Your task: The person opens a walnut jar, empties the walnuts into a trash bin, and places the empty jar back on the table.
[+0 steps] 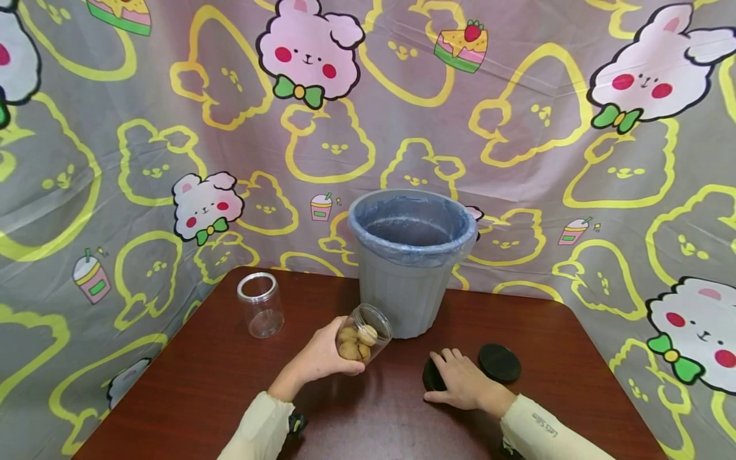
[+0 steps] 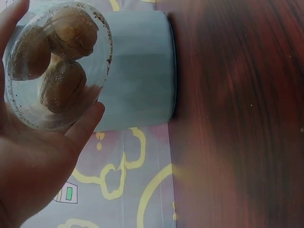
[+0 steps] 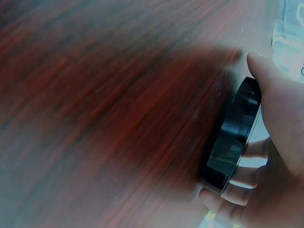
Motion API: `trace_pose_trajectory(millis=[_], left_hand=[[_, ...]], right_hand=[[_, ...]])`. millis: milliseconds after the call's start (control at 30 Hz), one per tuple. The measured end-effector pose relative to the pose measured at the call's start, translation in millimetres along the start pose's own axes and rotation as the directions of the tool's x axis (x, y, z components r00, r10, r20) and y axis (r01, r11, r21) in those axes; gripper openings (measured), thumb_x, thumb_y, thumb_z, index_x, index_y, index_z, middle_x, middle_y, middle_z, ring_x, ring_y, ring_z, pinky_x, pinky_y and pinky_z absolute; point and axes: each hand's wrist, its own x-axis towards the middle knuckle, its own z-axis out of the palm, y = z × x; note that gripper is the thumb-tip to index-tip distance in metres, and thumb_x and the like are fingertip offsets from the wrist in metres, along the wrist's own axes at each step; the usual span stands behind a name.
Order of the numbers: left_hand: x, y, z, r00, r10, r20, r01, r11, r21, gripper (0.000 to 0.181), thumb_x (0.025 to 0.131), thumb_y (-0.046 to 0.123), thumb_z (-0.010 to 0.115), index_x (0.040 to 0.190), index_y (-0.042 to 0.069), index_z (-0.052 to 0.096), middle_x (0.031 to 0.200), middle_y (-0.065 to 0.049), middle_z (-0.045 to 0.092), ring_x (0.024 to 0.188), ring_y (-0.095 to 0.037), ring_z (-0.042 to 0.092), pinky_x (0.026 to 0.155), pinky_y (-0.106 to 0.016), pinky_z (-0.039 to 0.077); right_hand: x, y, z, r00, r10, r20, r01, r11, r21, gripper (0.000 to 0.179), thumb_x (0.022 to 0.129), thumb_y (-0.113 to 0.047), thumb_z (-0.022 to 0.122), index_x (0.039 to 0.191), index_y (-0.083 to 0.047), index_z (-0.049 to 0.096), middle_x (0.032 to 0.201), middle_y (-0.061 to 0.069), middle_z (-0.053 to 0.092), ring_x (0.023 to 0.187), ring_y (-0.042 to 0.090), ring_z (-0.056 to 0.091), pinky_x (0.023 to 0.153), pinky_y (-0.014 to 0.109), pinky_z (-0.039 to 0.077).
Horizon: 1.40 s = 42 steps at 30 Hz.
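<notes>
My left hand [image 1: 321, 355] grips a clear plastic jar [image 1: 381, 326], tilted with its mouth up and to the right. Several walnuts [image 1: 353, 350] lie inside; in the left wrist view they show through the jar's base [image 2: 61, 66]. Over the table at the right, my right hand [image 1: 463, 382] holds a black round lid [image 1: 434, 375] by its rim. From the right wrist, the thumb is at one end of this lid [image 3: 230, 137] and the fingers at the other, close over the tabletop.
Another black lid [image 1: 499, 363] lies just beyond the right hand. A second clear jar [image 1: 265, 313], with no lid on, stands at the left. Behind the hands stands a grey bin [image 1: 397, 294] lined with a blue bag [image 1: 414, 254]. A patterned curtain [image 1: 402, 115] surrounds the brown table [image 1: 195, 396].
</notes>
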Motion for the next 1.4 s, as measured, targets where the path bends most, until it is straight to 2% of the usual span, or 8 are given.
trace_pose_trajectory(millis=[267,500,767,1100,1400], left_hand=[[1.0,1.2,-1.0,1.0,-0.012,-0.006,0.012,1.0,0.004,0.083,0.05,0.046,0.081,0.119,0.019,0.043,0.108,0.008,0.052,0.088,-0.007,0.051,0.075,-0.027,0.042],[1.3,3.1,-2.5,1.0,-0.004,-0.002,0.004,1.0,-0.002,0.082,0.051,0.04,0.082,0.119,0.016,0.043,0.11,0.005,0.052,0.09,-0.009,0.05,0.076,-0.03,0.041],[1.1,1.5,-2.1,1.0,-0.008,-0.004,0.008,1.0,0.009,0.085,0.05,0.05,0.079,0.12,0.017,0.043,0.109,0.006,0.052,0.089,-0.009,0.051,0.076,-0.029,0.041],[0.9,1.1,-2.0,1.0,-0.026,0.003,0.026,1.0,-0.004,0.085,0.051,0.047,0.08,0.12,0.017,0.042,0.107,0.007,0.053,0.087,-0.009,0.051,0.074,-0.028,0.042],[0.5,2.5,-3.2,1.0,-0.017,0.005,0.017,1.0,0.001,0.085,0.051,0.047,0.08,0.121,0.016,0.042,0.106,0.006,0.053,0.087,-0.01,0.051,0.073,-0.029,0.042]], right_hand=[[1.2,0.4,1.5,1.0,0.001,-0.02,-0.002,1.0,-0.014,0.087,0.073,-0.068,0.046,0.126,0.001,0.041,0.111,0.016,0.045,0.099,0.032,0.042,0.077,0.046,0.038],[2.0,0.9,2.8,0.999,0.007,-0.044,-0.008,0.999,-0.032,0.087,0.072,-0.068,0.047,0.125,0.001,0.042,0.109,0.016,0.046,0.098,0.032,0.043,0.076,0.046,0.039],[2.0,1.3,4.3,0.999,0.023,-0.023,-0.024,0.999,-0.023,0.087,0.073,-0.068,0.046,0.126,0.001,0.041,0.111,0.016,0.044,0.1,0.032,0.041,0.077,0.047,0.038],[1.7,2.0,6.4,0.999,0.003,-0.048,-0.005,0.999,-0.038,0.086,0.073,-0.067,0.047,0.125,0.002,0.042,0.109,0.017,0.044,0.099,0.033,0.042,0.075,0.047,0.039],[1.0,0.6,6.4,0.999,0.024,-0.037,-0.025,0.999,-0.039,0.086,0.074,-0.068,0.044,0.127,0.0,0.041,0.112,0.016,0.044,0.101,0.032,0.041,0.076,0.047,0.038]])
